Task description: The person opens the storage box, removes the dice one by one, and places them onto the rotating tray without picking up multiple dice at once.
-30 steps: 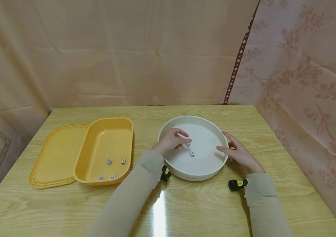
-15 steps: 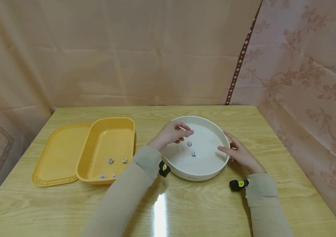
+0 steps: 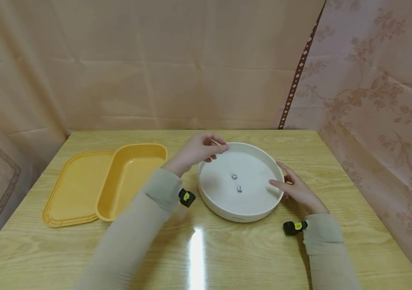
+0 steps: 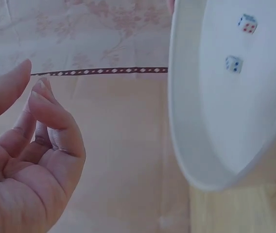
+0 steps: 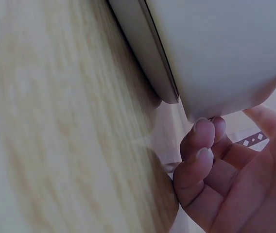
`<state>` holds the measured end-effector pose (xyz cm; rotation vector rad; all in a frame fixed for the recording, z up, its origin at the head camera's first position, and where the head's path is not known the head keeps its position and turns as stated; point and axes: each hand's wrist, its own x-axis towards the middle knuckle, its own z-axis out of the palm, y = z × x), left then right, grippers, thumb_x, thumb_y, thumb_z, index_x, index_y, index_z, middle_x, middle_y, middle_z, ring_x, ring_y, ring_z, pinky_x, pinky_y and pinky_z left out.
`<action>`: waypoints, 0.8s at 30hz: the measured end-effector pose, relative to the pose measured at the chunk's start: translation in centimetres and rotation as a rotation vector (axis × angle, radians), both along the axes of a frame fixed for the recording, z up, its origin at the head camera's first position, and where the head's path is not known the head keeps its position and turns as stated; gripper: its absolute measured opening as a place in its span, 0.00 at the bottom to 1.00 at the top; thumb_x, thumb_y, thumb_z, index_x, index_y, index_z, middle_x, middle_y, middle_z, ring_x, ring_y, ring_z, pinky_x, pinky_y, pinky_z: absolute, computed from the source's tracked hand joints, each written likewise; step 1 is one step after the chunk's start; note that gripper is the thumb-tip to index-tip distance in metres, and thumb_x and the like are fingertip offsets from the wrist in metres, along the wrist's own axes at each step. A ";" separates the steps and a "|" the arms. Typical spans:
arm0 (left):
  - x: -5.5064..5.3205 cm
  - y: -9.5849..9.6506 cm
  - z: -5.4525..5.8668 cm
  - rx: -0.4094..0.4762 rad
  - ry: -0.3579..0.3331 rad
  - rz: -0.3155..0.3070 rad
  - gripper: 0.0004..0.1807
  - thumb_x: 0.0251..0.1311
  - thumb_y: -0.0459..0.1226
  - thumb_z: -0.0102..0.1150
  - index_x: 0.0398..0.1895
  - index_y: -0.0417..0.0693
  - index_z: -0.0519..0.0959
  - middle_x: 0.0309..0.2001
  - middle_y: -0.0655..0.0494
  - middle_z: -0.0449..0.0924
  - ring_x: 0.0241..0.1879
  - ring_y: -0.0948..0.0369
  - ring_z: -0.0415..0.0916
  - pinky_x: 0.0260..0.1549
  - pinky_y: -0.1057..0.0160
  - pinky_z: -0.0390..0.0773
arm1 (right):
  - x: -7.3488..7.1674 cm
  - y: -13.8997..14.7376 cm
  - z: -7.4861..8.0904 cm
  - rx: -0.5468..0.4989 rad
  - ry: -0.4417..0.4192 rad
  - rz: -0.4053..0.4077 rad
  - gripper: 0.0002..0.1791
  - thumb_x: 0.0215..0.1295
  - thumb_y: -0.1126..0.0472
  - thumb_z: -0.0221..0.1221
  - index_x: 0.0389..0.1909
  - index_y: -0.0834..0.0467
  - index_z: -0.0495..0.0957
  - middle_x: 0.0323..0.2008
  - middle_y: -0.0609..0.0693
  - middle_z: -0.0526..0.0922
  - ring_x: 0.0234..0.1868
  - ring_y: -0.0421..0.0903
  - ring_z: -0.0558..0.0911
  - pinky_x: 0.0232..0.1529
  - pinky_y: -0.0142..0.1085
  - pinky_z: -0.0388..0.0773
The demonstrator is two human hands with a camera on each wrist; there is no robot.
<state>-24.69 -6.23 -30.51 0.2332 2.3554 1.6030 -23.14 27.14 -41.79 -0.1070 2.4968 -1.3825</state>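
A round white tray (image 3: 242,205) with a tall rim stands on the table, and two white dice lie in it: one die (image 3: 234,176) near the middle, the other die (image 3: 240,189) slightly nearer. My right hand (image 3: 298,191) grips the tray's right side, thumb over the rim and fingers against the outer wall, as the right wrist view also shows. My left hand (image 3: 200,151) is raised over the tray's far left rim. In the left wrist view its thumb and loosely bent fingers (image 4: 55,114) stand apart with nothing between them.
At the left sits an open yellow box (image 3: 120,177), its near right part hidden behind my left sleeve. It overlaps a flat yellow lid (image 3: 79,187). Wrist cameras (image 3: 186,197) hang below both cuffs. Curtains (image 3: 173,68) close off the back and right.
My left hand has risen from beside the farther die and moved left and back, leaving both dice in the tray. Its sleeve now covers the dice in the yellow box. My right hand keeps its grip.
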 end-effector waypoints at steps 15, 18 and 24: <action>1.3 -5.6 3.4 -0.016 0.144 0.003 0.15 0.63 0.43 0.65 0.50 0.47 0.81 0.33 0.58 0.81 0.32 0.57 0.75 0.34 0.62 0.80 | 0.1 -0.2 0.3 0.000 -0.007 0.009 0.48 0.68 0.46 0.61 0.80 0.44 0.42 0.38 0.57 0.71 0.25 0.43 0.72 0.28 0.35 0.76; 1.7 -6.8 3.7 -0.035 0.149 0.005 0.15 0.63 0.43 0.65 0.50 0.47 0.80 0.32 0.59 0.80 0.31 0.57 0.75 0.33 0.63 0.79 | 0.1 -0.1 0.2 0.002 -0.011 -0.001 0.48 0.68 0.45 0.61 0.80 0.43 0.42 0.39 0.57 0.70 0.24 0.43 0.71 0.28 0.34 0.76; 2.1 -9.0 3.8 -0.103 0.125 0.002 0.17 0.64 0.46 0.64 0.51 0.47 0.79 0.32 0.60 0.79 0.32 0.59 0.75 0.35 0.64 0.79 | 0.0 0.0 0.1 0.005 -0.007 0.000 0.48 0.68 0.46 0.61 0.80 0.44 0.42 0.38 0.57 0.70 0.24 0.42 0.72 0.28 0.34 0.76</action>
